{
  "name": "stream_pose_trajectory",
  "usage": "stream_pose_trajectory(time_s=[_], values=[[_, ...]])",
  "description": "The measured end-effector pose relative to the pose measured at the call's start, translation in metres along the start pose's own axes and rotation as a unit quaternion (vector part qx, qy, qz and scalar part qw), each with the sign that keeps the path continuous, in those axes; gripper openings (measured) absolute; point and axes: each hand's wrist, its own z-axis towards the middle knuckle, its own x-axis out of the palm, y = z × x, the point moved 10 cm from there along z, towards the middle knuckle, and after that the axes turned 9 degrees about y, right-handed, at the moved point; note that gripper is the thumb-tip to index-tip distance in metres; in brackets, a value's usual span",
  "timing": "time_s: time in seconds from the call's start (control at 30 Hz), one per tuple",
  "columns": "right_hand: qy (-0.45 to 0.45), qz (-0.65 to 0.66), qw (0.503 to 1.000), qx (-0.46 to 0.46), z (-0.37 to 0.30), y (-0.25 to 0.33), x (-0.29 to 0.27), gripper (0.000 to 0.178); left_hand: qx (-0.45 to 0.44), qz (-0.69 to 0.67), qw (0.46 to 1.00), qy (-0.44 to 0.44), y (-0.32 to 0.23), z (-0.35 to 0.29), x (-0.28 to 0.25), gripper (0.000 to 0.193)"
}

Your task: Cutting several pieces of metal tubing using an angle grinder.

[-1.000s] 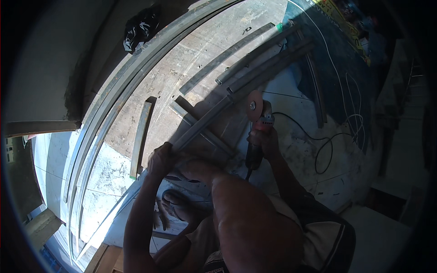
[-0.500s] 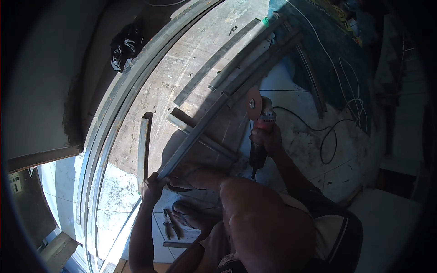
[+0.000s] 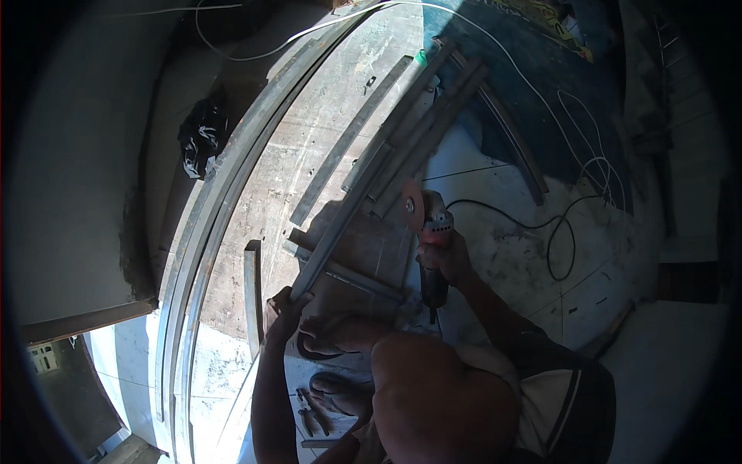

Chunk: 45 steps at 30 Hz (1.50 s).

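Grey metal tube (image 3: pixel 342 224), one, straight: lies slanted over a crossing tube (image 3: pixel 365 284), far end among other tubes (image 3: pixel 386 116) laid on the floor. Left hand (image 3: pixel 286 305): closed around the near end of the grey metal tube. Right hand (image 3: pixel 446 259): wrapped around the body of an angle grinder (image 3: pixel 438 219), reddish disc (image 3: pixel 416 206) upright, apart from the grey metal tube; whether it spins cannot be told. Hazards, as judged: the grey metal tube could roll or pivot on the crossing tube, since one hand alone appears to steady it; the disc could bind or kick if met at a skew; a foot (image 3: pixel 352 334) near the left hand could be struck by a slipping tool or hot sparks; the looped black cord (image 3: pixel 573 246) could snag and jerk the angle grinder.
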Motion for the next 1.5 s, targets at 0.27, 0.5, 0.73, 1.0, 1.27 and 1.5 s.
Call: stream_pose_trajectory(time_s=[0.27, 0.5, 0.73, 1.0, 1.27, 1.5], values=[[-0.015, -0.158, 0.987, 0.031, 0.012, 0.013, -0.041, 0.053, 0.032, 0.043, 0.998, -0.014, 0.037, -0.041, 0.005, 0.04], [-0.052, -0.522, 0.851, -0.014, 0.029, 0.073, -0.051, 0.063, 0.006, 0.085, 0.996, -0.032, 0.091, -0.085, 0.001, 0.039], [0.038, -0.622, 0.781, 0.038, 0.043, 0.07, -0.025, 0.06, -0.029, 0.132, 0.99, -0.04, 0.11, -0.099, -0.004, 0.042], [0.067, -0.638, 0.766, 0.047, 0.04, 0.053, -0.01, 0.062, -0.053, 0.13, 0.989, -0.043, 0.105, -0.098, -0.004, 0.044], [0.077, -0.641, 0.762, 0.04, 0.036, 0.048, -0.008, 0.063, -0.075, 0.129, 0.988, -0.034, 0.105, -0.098, -0.004, 0.045], [0.072, -0.643, 0.761, 0.056, 0.039, 0.042, -0.009, 0.071, -0.06, 0.124, 0.99, -0.038, 0.102, -0.096, -0.003, 0.045]])
